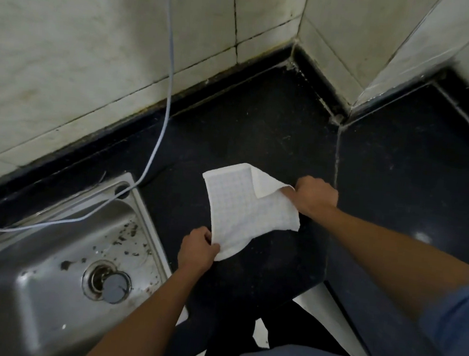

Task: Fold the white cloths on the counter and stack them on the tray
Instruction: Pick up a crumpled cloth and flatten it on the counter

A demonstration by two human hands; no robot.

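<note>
Both hands hold one white checked cloth [249, 207] over the dark counter [260, 129]: the left hand [197, 249] pinches its near corner, the right hand [315, 195] grips the far edge. No tray shows. A slack corner could drag into the dirty sink [59, 250] alongside. No legible writing anywhere.

Kitchen: steel sink [33, 288], tiled wall [68, 49]

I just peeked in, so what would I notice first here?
The white cloth glows against the dark counter, pinched at opposite corners by the left hand and the right hand. Left of it sits a spotty steel sink, with a pale cable draped across its rim.
</note>
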